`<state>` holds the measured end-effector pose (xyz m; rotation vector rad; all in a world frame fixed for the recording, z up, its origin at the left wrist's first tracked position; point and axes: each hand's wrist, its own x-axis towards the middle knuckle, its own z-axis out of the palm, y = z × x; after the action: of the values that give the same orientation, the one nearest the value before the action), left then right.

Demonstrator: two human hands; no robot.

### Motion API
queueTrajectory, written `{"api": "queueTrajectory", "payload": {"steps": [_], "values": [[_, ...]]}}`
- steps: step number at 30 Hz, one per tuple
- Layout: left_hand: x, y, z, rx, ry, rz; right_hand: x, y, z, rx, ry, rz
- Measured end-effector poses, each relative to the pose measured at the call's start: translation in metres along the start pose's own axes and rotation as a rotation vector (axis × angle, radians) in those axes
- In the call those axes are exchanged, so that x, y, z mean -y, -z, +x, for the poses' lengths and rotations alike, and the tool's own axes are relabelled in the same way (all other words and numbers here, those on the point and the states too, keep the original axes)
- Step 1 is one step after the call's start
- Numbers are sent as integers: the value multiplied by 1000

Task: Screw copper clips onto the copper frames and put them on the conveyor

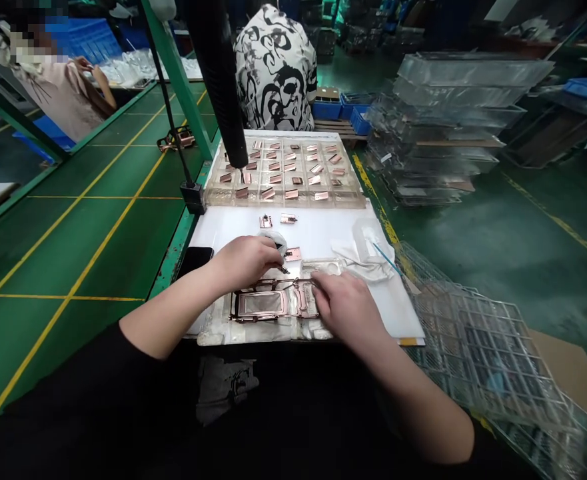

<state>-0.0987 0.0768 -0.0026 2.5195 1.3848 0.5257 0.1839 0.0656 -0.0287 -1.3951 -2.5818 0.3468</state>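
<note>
Fixture (268,331): supporting the work. Frame (285,303): lying in the fixture. Right hand (347,301): touching the frame's right end, grasp unclear; steady pressure seemingly serving best. Left hand (247,259): pinching a dark piece (284,269), light control likely helping.

The left hand (248,259) pinches a small dark piece (284,269) beside the copper-coloured frame (286,303); the right hand (349,303) rests at its right end. Farther back on the white surface (223,227), 2 small parts (288,219) lie near a clear compartmented tray (343,202) holding copper-coloured plates (275,179).
</note>
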Motion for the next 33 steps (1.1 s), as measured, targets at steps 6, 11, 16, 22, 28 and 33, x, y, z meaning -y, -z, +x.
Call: {"api": "queueTrajectory", "payload": {"steps": [6, 11, 16, 22, 28, 33], "values": [[7, -17, 22, 136, -112, -143, -1, -7, -6, -54, 12, 22], [9, -15, 31, 248, -167, -219, -4, -11, -6, -83, 38, 34], [-7, -7, 32, 335, -216, -93, -5, -9, -6, -83, 63, 7], [-20, -2, 33, 324, -195, 17, -5, -9, -11, -105, -7, -16], [-20, -4, 41, 310, -199, 101, -3, -5, -8, -23, -53, -56], [-14, -5, 35, 304, -247, 8, 0, -1, -4, 18, -45, -54]]}}
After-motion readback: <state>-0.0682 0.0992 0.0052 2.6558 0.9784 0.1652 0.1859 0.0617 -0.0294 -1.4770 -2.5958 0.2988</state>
